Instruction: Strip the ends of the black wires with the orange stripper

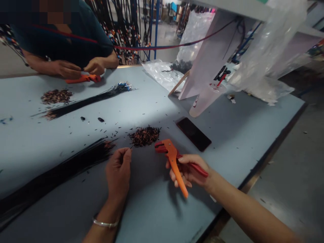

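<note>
My right hand (186, 170) grips an orange and red wire stripper (172, 157), its red jaws pointing left above the table. Pinched between thumb and fingers, my left hand (120, 168) holds a thin black wire (131, 147) whose tip shows just past the fingertips. A small gap separates that tip from the jaws. Behind it lies a pile of short dark and copper-coloured scraps (144, 136). Left of my left hand stretches a thick bundle of black wires (63, 170) with copper-coloured ends.
Across the table (152, 101) a co-worker's hands (76, 69) are by another orange stripper (83, 79). A second wire bundle (88, 101) and scrap pile (56, 96) lie there. A phone (193, 133), plastic cup (206, 99) and plastic bags (164, 76) are at the right and back.
</note>
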The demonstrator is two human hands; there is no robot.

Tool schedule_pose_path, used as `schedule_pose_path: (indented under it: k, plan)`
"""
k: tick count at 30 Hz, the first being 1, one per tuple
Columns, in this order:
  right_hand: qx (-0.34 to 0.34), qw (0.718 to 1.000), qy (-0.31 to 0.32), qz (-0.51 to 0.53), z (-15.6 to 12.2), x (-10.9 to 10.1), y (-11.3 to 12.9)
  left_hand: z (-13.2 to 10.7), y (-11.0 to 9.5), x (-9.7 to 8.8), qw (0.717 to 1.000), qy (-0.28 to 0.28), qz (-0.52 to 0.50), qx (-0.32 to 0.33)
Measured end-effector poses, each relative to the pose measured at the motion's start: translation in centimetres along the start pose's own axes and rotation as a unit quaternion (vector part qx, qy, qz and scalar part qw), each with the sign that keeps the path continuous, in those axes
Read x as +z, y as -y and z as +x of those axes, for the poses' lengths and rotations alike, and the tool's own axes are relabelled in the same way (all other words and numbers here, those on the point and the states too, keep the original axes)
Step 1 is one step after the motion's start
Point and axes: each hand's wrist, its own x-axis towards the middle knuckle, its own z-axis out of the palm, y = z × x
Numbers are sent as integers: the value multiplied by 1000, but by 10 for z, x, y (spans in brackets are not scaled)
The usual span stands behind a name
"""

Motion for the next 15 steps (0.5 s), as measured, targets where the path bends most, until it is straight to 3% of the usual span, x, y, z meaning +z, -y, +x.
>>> schedule_pose_path:
  k: [4, 8, 15]
  plan:
    - [15, 1000, 0, 4, 14, -6, -8, 0, -3, 0, 1000, -1, 15, 1]
    - [7, 1000, 28, 8, 34, -3, -1, 0, -4, -1, 1000, 1, 23, 9]
    - [7, 999, 50, 4, 32, 1, 1, 0, 3, 1, 999, -12, 30, -2]
